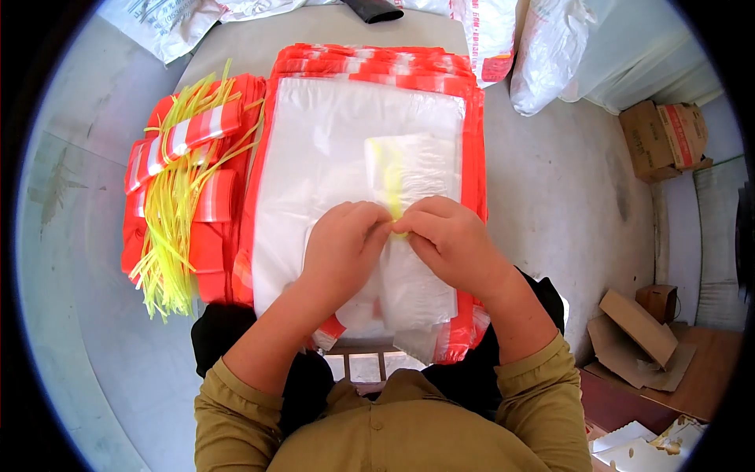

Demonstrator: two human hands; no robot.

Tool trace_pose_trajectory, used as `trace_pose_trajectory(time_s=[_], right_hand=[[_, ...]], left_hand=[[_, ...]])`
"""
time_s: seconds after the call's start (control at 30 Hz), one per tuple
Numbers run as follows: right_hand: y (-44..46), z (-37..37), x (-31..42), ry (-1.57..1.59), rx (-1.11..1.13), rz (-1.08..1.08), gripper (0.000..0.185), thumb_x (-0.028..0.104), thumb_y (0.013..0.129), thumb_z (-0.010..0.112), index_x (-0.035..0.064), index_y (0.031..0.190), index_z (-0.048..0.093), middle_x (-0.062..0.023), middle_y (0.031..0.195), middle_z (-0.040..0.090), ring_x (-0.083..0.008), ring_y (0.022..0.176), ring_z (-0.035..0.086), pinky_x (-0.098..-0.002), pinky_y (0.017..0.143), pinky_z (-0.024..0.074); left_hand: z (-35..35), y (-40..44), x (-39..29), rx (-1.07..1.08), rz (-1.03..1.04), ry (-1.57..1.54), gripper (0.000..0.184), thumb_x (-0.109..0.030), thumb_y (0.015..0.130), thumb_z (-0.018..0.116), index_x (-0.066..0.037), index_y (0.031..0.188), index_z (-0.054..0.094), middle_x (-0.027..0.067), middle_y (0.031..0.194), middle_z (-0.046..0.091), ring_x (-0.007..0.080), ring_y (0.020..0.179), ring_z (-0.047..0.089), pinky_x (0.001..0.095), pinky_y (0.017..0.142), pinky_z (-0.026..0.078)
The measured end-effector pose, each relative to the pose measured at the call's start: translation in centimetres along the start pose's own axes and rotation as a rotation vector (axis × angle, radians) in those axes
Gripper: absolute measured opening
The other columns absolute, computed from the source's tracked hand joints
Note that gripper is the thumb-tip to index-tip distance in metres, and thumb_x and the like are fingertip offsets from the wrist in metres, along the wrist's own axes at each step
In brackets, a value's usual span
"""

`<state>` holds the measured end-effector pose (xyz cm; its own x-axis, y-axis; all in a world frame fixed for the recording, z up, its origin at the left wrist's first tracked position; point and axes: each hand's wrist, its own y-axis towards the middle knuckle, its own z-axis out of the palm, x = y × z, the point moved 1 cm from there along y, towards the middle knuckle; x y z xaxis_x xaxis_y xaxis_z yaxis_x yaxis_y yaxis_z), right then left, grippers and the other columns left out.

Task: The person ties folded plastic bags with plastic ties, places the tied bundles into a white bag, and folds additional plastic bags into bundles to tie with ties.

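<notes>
I am pinching a yellow strip (395, 179) with both hands, thumbs and bent forefingers closing on it where it is crossing a folded clear plastic bundle (421, 291). My left hand (342, 245) is gripping from one side and my right hand (450, 238) from the other, the fingertips nearly meeting over the middle of the bundle; how the strip is running between them I cannot tell, since my fingers are hiding it. Above my hands the strip is lying lengthwise along the plastic, showing pale yellow.

The bundle is resting upright to me, right of centre on a thick stack of clear plastic bags with red edges (314, 149), and its near end is reaching close to the stack's front edge. Just left of the stack, folded red-and-white striped bags (218, 195) are lying in a pile, with a loose bunch of yellow strips (174, 208) spilling over them and hanging past the near side.

Farther out, a white printed sack (548, 55) is standing beyond the stack to the right. Cardboard boxes (651, 145) are sitting by the right wall, and an opened carton (635, 342) is lying nearer me.
</notes>
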<state>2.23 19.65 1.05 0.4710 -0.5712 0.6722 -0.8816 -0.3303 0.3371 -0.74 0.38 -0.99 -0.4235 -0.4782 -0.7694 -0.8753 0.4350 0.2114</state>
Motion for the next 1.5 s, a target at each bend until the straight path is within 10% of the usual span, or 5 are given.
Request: trace_pose_trajectory(time_s=[0.5,0.63,0.9,1.3,1.5], right_hand=[[-1.0,-2.2,-0.3,-0.150,0.144,-0.056,0.014,-0.001,0.077,0.078,0.0082,0.086,0.073,-0.0121,0.139,0.056,-0.0401,0.140,0.042,-0.0483,0.113,0.0411],[-1.9,-2.1,-1.1,-0.125,0.016,0.004,0.028,0.000,0.082,0.075,0.0081,0.108,0.070,-0.0138,0.141,0.055,-0.0370,0.133,0.048,-0.0463,0.110,0.0434],[-3.3,-3.2,-1.0,0.034,0.031,0.441,0.056,0.006,0.097,0.065,0.0042,0.149,0.045,-0.0181,0.141,0.053,-0.0219,0.087,0.066,-0.0347,0.085,0.0555],[-1.8,-4.8,1.9,0.582,-0.037,0.527,0.066,0.011,0.104,0.054,0.0063,0.164,0.027,-0.0225,0.151,0.053,-0.0195,0.094,0.069,-0.0345,0.086,0.0550],[-0.6,-2.7,3.7,0.540,-0.084,0.230,0.064,0.013,0.103,0.057,0.0048,0.162,0.033,-0.0211,0.144,0.058,-0.0220,0.111,0.065,-0.0343,0.092,0.0533]], left_hand=[[-0.8,0.9,0.2,0.050,0.149,0.602,0.006,-0.007,0.088,0.066,-0.005,0.093,0.064,0.0125,0.085,0.067,0.0330,0.084,0.065,0.0458,0.074,0.050],[-0.8,0.6,0.4,-0.085,0.123,0.582,0.027,-0.009,0.089,0.069,-0.004,0.115,0.064,0.0118,0.084,0.067,0.0319,0.081,0.065,0.0448,0.072,0.050],[-1.7,-1.7,-2.4,0.174,-0.265,-0.021,0.038,-0.014,0.093,0.070,0.000,0.126,0.055,0.0154,0.087,0.071,0.0348,0.083,0.070,0.0442,0.073,0.054],[-2.9,-2.6,-1.8,0.326,-0.423,-0.324,0.051,-0.034,0.102,0.063,-0.005,0.142,0.051,0.0188,0.121,0.068,0.0278,0.100,0.071,0.0405,0.090,0.055],[-1.6,-3.3,-1.5,0.253,-0.774,-1.507,0.072,-0.059,0.110,0.027,-0.008,0.160,0.034,0.0153,0.151,0.053,0.0296,0.138,0.053,0.0502,0.116,0.043]])
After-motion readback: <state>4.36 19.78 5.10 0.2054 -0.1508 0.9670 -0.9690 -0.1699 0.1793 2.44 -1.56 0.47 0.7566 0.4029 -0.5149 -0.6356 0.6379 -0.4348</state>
